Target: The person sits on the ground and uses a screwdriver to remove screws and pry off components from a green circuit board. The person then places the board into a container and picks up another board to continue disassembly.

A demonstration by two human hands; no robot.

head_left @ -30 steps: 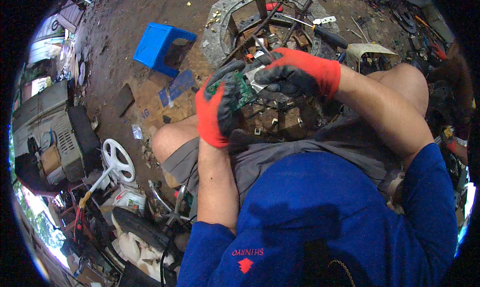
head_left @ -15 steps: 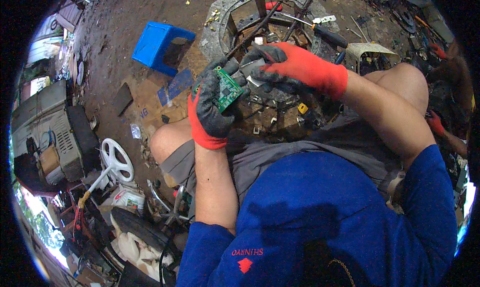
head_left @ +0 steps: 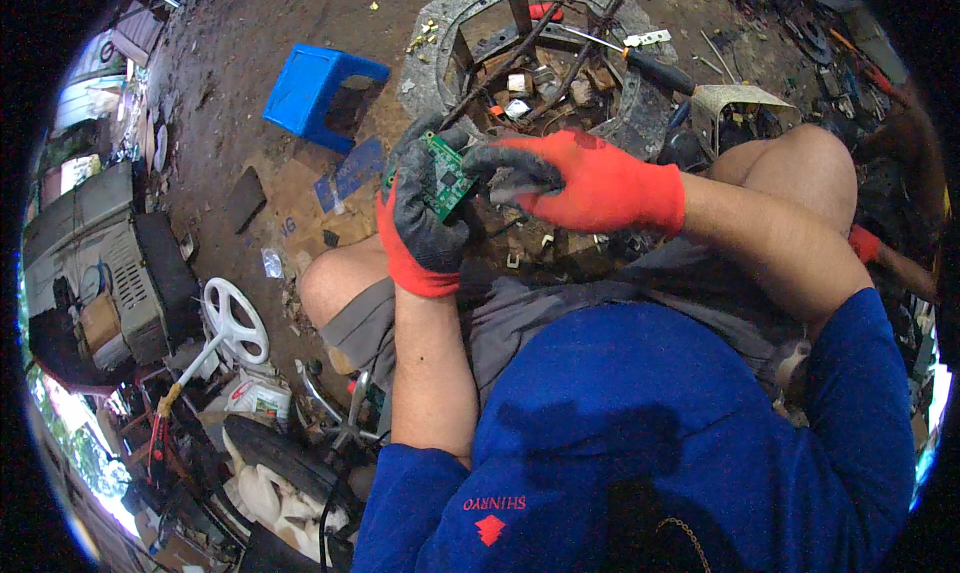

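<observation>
Dirt ground [head_left: 250, 73] strewn with scrap.

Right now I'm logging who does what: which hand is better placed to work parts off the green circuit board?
Probably the right hand: its fingertips are at the green circuit board, while the left hand is wrapped around it, holding it.

Gloved left hand [head_left: 425, 223] raised, fingers curled, right hand [head_left: 590, 178] pinching alongside
</observation>
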